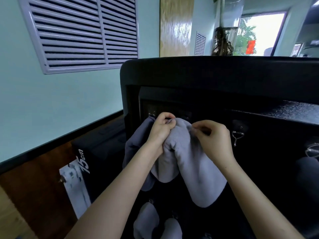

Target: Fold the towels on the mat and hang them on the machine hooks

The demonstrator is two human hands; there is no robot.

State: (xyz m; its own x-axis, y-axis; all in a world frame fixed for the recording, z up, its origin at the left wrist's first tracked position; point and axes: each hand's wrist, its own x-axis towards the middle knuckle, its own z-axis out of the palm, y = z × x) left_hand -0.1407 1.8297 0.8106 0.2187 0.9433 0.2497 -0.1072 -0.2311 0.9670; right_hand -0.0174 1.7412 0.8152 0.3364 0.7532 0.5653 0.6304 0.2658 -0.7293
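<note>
"15cm" on black box point(96, 163) (white print)

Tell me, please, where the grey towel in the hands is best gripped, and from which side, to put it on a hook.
Grip the grey towel at its bunched top fold, coming from the near side, as the left hand and right hand do now. The rest hangs loose below, and the hooks sit on the black machine behind it.

The top fold of the grey towel point(189, 161) is being covered by the left hand point(160, 130) and right hand point(212, 137), so its contact with the machine point(207, 75) is being concealed. The lower towels point(146, 219) are being cropped by the bottom edge. Print on the white panel point(72, 178) is being blurred beyond reading.
</note>
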